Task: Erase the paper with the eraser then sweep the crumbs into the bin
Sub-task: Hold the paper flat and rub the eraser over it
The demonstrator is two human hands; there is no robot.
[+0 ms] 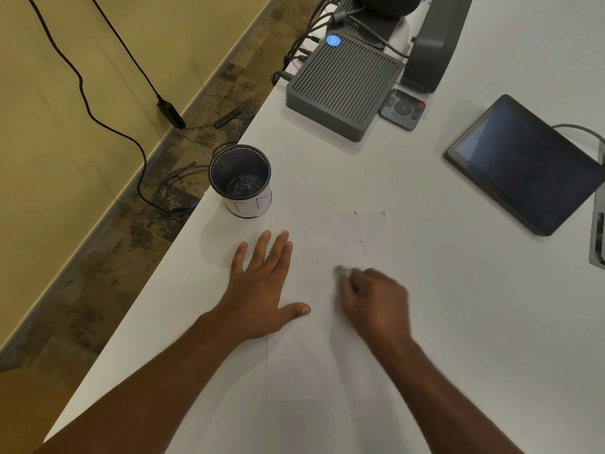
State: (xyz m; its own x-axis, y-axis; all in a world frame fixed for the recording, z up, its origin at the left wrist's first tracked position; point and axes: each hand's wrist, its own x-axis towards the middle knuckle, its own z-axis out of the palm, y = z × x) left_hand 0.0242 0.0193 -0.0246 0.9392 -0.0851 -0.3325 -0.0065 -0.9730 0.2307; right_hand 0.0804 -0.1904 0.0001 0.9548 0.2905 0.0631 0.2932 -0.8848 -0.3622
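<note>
On white desk [458, 290], near mesh bin [240, 178]: sheet of paper [307, 355]. Left hand [262, 286] flat, fingers spread, presses paper edge so it stays put. Right hand [373, 303] curled, pinches small eraser [342, 271] on paper, blurry, likely rubbing marks.

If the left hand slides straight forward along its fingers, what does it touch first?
Probably the mesh bin. The left hand lies flat on the paper, fingers pointing up and slightly right, so it may only graze the bin's right side or pass it.
</note>
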